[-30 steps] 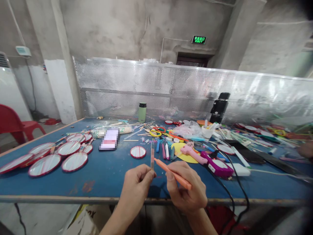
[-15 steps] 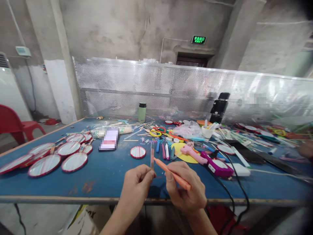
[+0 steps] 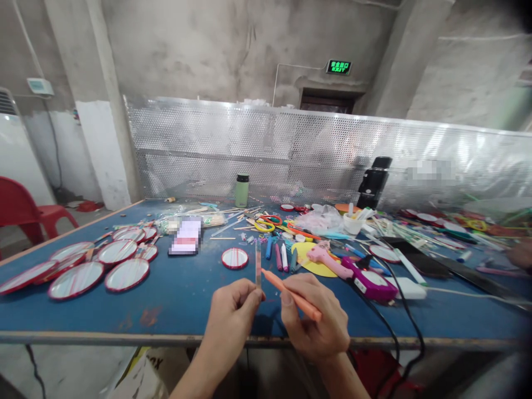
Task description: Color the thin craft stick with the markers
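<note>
My left hand (image 3: 233,310) pinches the lower end of a narrow flat stick (image 3: 258,266), held upright above the blue table. Bands of colour show along the stick. In my right hand (image 3: 318,318) is an orange marker (image 3: 297,298), gripped like a pen, its tip at the stick's right edge. Just beyond the stick lie several capped markers (image 3: 278,258) in blue, purple and teal. A round red-rimmed disc (image 3: 235,258) with pinkish stripes rests to the left of the stick.
Several red-rimmed discs (image 3: 117,252) lie at left, near a phone (image 3: 185,237). A pink and purple glue gun (image 3: 368,280) with black cables lies right, by a yellow disc (image 3: 307,250). Behind stand a green bottle (image 3: 241,192) and a perforated metal screen (image 3: 208,133).
Almost nothing differs. My right hand and the orange marker have shifted very slightly left, with the tip still at the stick.
</note>
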Tool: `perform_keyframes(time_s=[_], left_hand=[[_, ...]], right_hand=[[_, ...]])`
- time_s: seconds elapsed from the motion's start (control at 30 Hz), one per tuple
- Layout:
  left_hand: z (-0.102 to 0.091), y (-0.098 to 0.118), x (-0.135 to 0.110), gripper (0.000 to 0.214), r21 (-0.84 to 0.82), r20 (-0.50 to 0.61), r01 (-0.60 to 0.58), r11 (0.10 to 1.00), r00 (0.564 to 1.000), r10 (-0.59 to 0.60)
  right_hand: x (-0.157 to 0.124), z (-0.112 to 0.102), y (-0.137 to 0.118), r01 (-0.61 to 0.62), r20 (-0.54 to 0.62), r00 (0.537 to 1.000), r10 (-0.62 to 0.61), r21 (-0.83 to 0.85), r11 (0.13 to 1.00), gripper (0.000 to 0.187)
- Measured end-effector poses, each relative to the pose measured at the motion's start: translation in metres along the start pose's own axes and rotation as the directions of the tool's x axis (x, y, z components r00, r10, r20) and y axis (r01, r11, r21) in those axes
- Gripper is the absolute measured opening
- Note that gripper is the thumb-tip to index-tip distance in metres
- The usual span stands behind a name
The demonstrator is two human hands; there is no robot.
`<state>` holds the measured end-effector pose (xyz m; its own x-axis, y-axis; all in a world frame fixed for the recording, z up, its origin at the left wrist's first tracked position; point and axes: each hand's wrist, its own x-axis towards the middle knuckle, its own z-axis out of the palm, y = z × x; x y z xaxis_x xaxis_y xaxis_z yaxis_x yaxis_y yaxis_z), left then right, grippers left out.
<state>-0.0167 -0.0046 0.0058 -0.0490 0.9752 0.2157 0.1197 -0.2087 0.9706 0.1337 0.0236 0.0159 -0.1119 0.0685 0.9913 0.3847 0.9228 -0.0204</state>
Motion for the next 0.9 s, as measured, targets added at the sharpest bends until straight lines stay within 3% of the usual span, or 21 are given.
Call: perform_keyframes(time_s=[0.63, 0.9], left_hand=[[-0.0005, -0.0001, 0.0012, 0.035, 0.034, -0.007, -0.016, 0.999, 1.0, 0.016], [-0.0003, 0.0005, -0.0004, 0.035, 0.03, -0.002, -0.001, 1.0, 1.0, 0.002]], right_hand=[[-0.0016, -0.0008, 0.0009, 0.011, 0.043, 0.999, -0.013, 0.025, 1.0, 0.025], [0.0005, -0.0003, -0.0001, 0.013, 0.01, 1.0, -0.013, -0.011, 1.0, 0.023]])
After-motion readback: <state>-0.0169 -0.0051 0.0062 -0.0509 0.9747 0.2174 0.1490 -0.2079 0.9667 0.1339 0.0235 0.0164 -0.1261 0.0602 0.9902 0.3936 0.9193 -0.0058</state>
